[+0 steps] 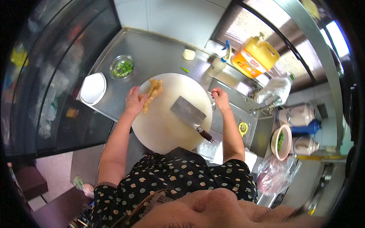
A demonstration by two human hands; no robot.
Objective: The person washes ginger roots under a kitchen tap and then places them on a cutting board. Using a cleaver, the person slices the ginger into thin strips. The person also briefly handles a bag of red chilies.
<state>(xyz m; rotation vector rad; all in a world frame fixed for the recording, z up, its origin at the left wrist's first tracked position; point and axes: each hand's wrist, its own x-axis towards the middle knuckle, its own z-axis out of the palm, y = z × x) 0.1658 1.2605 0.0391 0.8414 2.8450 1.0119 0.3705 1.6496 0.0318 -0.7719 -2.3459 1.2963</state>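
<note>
A knobbly piece of ginger root [154, 90] lies near the left edge of a round white chopping board [159, 129]. My left hand [135, 100] holds it from the left, its thumb over the root. Across the right half of the board rests a cleaver [188, 110], its dark handle pointing towards my body, with neither hand on it. My right hand [220, 97] is raised beyond the board's right edge, by the metal sink [231, 112]. Its fingers are curled together; whether something small is pinched in them is hard to see.
On the steel counter [155, 51] stand a metal bowl of chopped scallions [122, 67] and white bowls [93, 88]. At the back are a pale lump [188, 54], a scallion piece [185, 69], a spray bottle [217, 66] and a yellow jug [253, 58]. A bowl of greens [281, 142] sits right.
</note>
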